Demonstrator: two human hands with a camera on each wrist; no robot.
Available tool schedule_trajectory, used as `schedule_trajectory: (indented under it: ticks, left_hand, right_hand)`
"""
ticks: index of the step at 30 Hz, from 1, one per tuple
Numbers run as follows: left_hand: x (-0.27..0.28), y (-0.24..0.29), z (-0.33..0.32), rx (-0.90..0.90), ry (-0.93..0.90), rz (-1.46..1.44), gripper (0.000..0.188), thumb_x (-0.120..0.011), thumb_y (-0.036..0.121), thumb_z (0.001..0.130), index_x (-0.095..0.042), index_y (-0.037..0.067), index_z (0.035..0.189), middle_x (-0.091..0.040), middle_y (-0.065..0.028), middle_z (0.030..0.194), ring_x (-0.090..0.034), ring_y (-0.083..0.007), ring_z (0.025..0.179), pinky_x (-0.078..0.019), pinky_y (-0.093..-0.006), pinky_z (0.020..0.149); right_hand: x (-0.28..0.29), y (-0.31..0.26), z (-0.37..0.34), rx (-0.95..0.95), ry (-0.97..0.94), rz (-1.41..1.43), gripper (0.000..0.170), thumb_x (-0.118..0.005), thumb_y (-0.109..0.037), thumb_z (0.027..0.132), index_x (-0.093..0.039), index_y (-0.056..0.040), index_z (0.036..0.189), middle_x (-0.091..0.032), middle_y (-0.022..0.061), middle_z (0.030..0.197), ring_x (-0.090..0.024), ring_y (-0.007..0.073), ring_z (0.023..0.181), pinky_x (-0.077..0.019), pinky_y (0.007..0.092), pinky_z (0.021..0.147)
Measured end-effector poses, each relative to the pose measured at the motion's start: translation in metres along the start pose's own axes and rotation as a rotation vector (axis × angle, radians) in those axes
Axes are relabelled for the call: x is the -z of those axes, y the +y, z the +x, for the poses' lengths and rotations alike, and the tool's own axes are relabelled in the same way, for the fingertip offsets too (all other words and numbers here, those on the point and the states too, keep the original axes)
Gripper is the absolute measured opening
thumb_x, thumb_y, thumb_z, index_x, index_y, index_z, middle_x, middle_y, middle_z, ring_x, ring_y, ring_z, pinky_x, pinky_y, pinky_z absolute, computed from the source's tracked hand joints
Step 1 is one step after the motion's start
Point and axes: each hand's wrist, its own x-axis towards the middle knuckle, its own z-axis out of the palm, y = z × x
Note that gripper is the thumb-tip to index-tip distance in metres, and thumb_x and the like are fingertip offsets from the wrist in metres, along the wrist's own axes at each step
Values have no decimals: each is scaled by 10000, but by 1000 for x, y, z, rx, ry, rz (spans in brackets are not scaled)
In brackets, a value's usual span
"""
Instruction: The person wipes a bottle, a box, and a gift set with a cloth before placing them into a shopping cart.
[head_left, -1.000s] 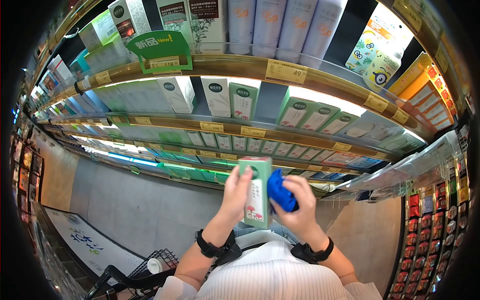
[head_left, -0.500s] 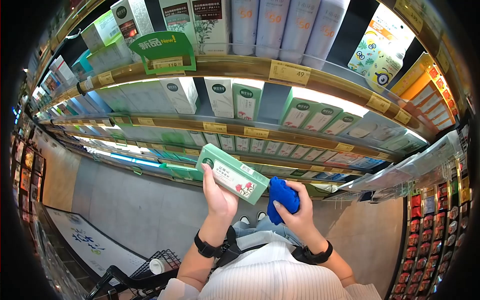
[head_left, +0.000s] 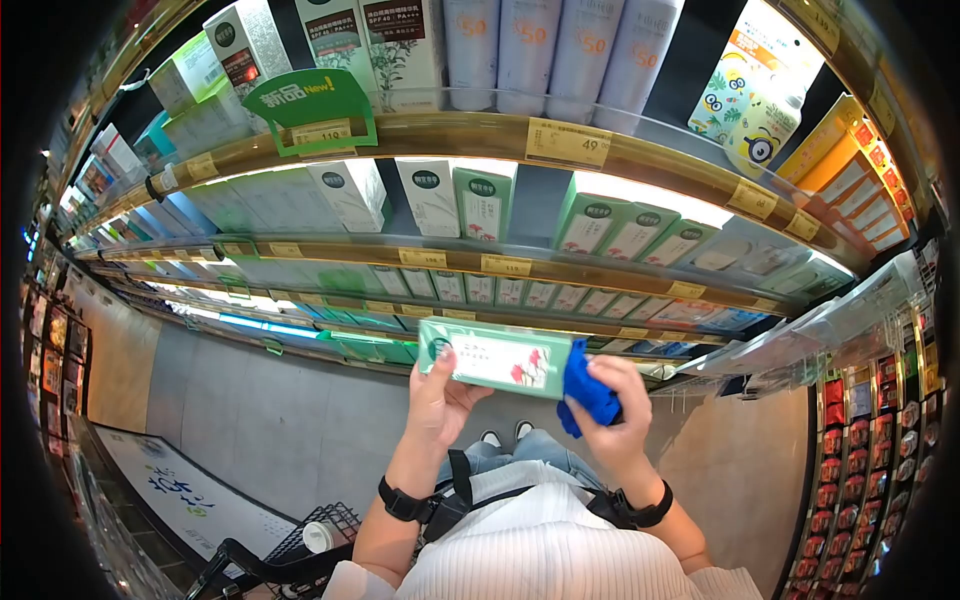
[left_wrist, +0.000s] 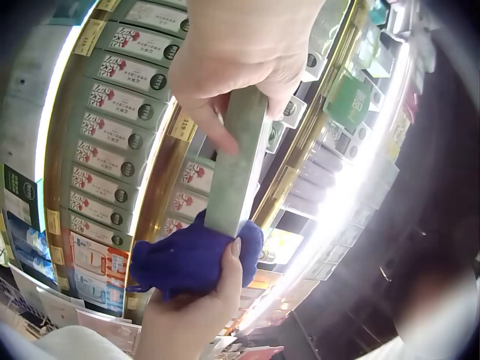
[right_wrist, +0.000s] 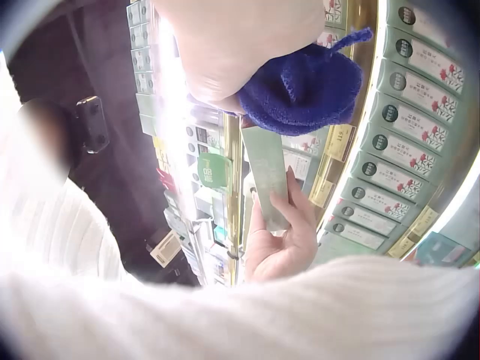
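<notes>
Green sign [head_left: 305,100]: "新品 New!"; small tag [head_left: 320,133]: 119; wide tag [head_left: 568,143]: 49; lilac bottles [head_left: 582,55]: 50; carton [head_left: 403,60]: "SPF 40 PA+++".

We count two hands, the left hand [head_left: 438,405] and the right hand [head_left: 622,420], with one green box [head_left: 500,358] and one blue cloth [head_left: 588,395], then two black wrist straps [head_left: 652,510], two shoes [head_left: 490,438] and one white cup [head_left: 318,538]. Along the front edge of the upper shelf [head_left: 460,134] we count four lavender bottles [head_left: 525,55], two boxes legibly marked SPF [head_left: 402,60] and one green "New!" sign [head_left: 300,95]. On the shelf below [head_left: 575,271] we count, near the middle of its front edge, two white cartons [head_left: 428,205] and one upright green carton [head_left: 485,205], and farther toward its right end three slanting green cartons [head_left: 636,232].
</notes>
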Motion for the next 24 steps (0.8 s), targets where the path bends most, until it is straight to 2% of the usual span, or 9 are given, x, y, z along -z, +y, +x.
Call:
schedule_trajectory:
  ticks: [2, 5, 9, 12, 14, 19, 21, 22, 24]
  left_hand:
    - [3, 2, 3, -114, 34, -121, 378, -591, 225, 921, -458, 23, 1211, -626, -146, 1080, -668, -247, 937, -621, -370, 707]
    - [0, 6, 2, -133, 9, -76, 370, -584, 239, 924, -471, 17, 1199, -629, -145, 1071, -671, -245, 928, -621, -361, 708]
    - [-2, 4, 2, -112, -98, -10, 375, -592, 246, 917, -480, 11, 1187, -628, -145, 1072, -670, -246, 932, -620, -363, 712]
    - [-1, 4, 5, -172, 18, -11, 378, -590, 240, 910, -480, 2, 1182, -626, -146, 1082, -671, -246, 923, -618, -369, 699]
    - [-2, 10, 3, -160, 28, 67, 370, -608, 192, 890, -480, 5, 1182, -627, -130, 1058, -673, -231, 896, -612, -364, 685]
    - [-11, 4, 0, -106, 41, 145, 429, -654, 118, 847, -458, 10, 1213, -609, -92, 1019, -662, -196, 874, -603, -343, 692]
    - [-15, 8, -1, -164, -95, 391, 481, -658, 113, 848, -424, 6, 1255, -583, -102, 1080, -647, -192, 909, -602, -336, 690]
    - [-16, 11, -1, -135, -156, 417, 601, -676, 86, 835, -363, 2, 1341, -556, -101, 1130, -617, -178, 961, -601, -327, 688]
    - [-27, 17, -7, -124, -206, 433, 653, -687, 73, 823, -337, 5, 1370, -546, -98, 1150, -602, -174, 987, -602, -324, 681]
  right_hand:
    - [-2, -4, -6, 16, -82, 42, 420, -790, 24, 616, -631, -18, 1003, -621, 161, 1024, -634, 305, 902, -516, 359, 789]
    - [-7, -7, -11, 69, -184, 46, 456, -774, 25, 584, -642, -36, 1016, -626, 141, 1027, -640, 280, 889, -522, 346, 769]
    - [-2, -15, -6, 95, -58, 48, 453, -755, 24, 590, -625, -25, 1021, -623, 162, 1009, -637, 293, 858, -524, 355, 735]
    - [1, -10, -5, 94, 47, -17, 465, -752, 30, 607, -600, -14, 1044, -609, 183, 1018, -623, 315, 890, -512, 377, 775]
    - [1, -9, -3, 35, 124, -87, 454, -738, 50, 646, -580, -6, 1068, -592, 191, 1048, -602, 323, 947, -488, 388, 839]
    - [-11, -1, -14, -106, 139, -51, 404, -702, 54, 710, -574, -6, 1089, -591, 161, 1061, -587, 300, 983, -462, 365, 883]
    - [-9, 7, -17, -341, 177, 11, 375, -686, 39, 748, -571, 0, 1103, -595, 143, 1071, -587, 258, 990, -457, 343, 889]
    - [-8, 7, -17, -401, 193, 71, 345, -667, 19, 784, -571, 3, 1115, -602, 123, 1080, -583, 216, 993, -454, 324, 888]
    - [-7, 8, -14, -439, 182, 62, 335, -663, 11, 793, -572, 3, 1116, -604, 118, 1079, -583, 204, 990, -455, 318, 884]
